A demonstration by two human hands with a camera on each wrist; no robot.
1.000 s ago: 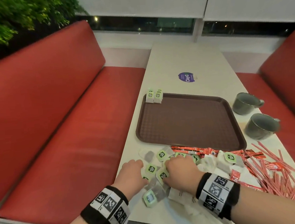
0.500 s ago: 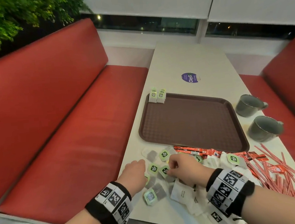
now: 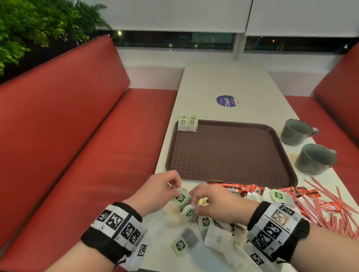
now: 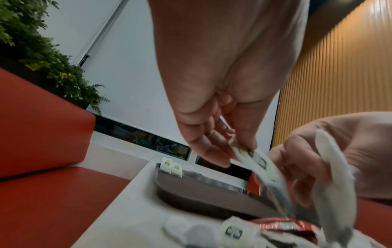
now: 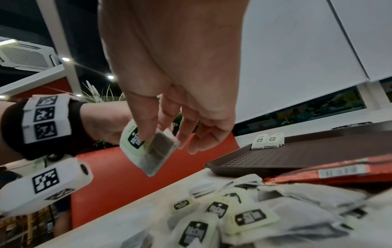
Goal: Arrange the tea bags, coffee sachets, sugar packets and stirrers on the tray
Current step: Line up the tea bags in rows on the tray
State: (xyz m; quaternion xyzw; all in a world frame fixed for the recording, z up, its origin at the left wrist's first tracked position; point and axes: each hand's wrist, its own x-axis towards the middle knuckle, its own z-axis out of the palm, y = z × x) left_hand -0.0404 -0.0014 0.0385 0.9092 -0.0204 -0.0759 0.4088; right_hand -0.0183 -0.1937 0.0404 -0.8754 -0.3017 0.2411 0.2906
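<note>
Both hands have lifted off the table. The left hand (image 3: 157, 190) now pinches a tea bag (image 3: 181, 197), while the right hand (image 3: 213, 199) pinches a second tea bag (image 5: 148, 147). The brown tray (image 3: 225, 153) holds only two small stacks (image 3: 188, 123), so sorting has barely begun.

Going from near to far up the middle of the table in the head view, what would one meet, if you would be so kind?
White sugar packet → right hand over the loose tea bags → red coffee sachets → brown tray → purple sticker.
</note>
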